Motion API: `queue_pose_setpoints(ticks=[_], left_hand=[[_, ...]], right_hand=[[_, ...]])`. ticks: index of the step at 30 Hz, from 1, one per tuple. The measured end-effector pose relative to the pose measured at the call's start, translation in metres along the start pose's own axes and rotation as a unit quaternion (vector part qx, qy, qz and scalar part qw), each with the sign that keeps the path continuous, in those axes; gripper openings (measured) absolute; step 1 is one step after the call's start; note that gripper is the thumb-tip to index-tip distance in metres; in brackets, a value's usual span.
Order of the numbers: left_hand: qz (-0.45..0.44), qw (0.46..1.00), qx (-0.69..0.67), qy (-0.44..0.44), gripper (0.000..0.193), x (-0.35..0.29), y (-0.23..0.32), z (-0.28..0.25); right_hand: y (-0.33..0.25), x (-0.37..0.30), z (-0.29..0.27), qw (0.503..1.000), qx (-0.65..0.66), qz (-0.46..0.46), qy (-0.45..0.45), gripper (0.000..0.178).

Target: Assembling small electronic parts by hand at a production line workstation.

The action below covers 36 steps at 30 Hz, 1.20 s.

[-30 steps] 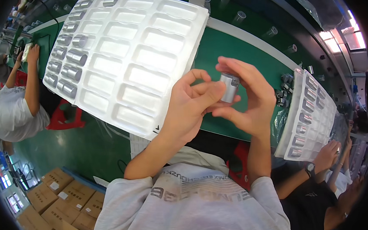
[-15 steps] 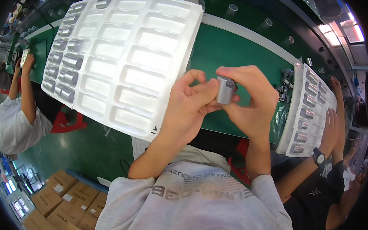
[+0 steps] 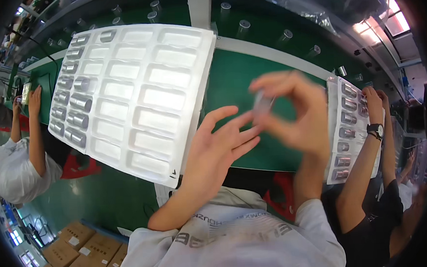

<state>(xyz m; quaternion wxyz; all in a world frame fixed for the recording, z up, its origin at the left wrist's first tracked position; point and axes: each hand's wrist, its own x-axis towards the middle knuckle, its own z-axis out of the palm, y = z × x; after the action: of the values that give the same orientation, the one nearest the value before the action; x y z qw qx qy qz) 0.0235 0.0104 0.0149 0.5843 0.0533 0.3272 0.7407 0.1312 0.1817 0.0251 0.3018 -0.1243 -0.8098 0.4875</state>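
Over the green worktop, my right hand (image 3: 295,111) pinches a small grey metal cylinder (image 3: 262,102) between thumb and fingers; both are blurred by motion. My left hand (image 3: 219,140) is beside it with fingers spread and nothing gripped. Its fingertips come close to the cylinder, and whether they touch I cannot tell. Left of my left hand is a large white moulded tray (image 3: 129,103) with rows of pockets. Similar metal cylinders (image 3: 78,119) lie in its left columns, and one cylinder (image 3: 108,36) sits at the top of another column.
A co-worker's hands and arms (image 3: 373,128) reach over a second white tray (image 3: 340,148) of cylinders at right. Several cylinders (image 3: 243,28) stand on the strip behind the worktop (image 3: 239,80). Another person (image 3: 21,155) works at far left. Cardboard boxes (image 3: 91,256) are stacked at lower left.
My left fingers have come off the cylinder and spread apart. My right hand still holds it, now tilted and blurred. The co-worker's hand has moved to the far part of the right tray.
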Motion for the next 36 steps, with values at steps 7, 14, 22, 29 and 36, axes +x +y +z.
queue_pose_setpoints(ticks=[7, 14, 22, 29, 36], left_hand=[[0.135, 0.961, 0.198, -0.14, 0.034, -0.048, 0.044, -0.007], [0.409, 0.448, 0.745, 0.279, 0.021, -0.036, 0.163, -0.093], [0.343, 0.384, 0.831, 0.21, 0.025, 0.006, 0.262, -0.174], [0.278, 0.406, 0.842, 0.223, 0.032, 0.037, 0.283, -0.205], [0.396, 0.579, 0.68, 0.211, 0.049, 0.007, 0.213, -0.115]], right_hand=[[0.193, 0.13, -0.124, 0.847, -0.494, -0.01, 0.198, 0.046], [0.301, 0.156, -0.152, 0.886, -0.432, 0.17, 0.005, 0.075], [0.156, 0.123, -0.103, 0.923, -0.349, 0.051, 0.156, 0.039], [0.135, 0.079, -0.103, 0.905, -0.369, 0.004, 0.21, 0.028], [0.198, 0.03, -0.266, 0.765, -0.484, 0.353, 0.236, 0.033]])
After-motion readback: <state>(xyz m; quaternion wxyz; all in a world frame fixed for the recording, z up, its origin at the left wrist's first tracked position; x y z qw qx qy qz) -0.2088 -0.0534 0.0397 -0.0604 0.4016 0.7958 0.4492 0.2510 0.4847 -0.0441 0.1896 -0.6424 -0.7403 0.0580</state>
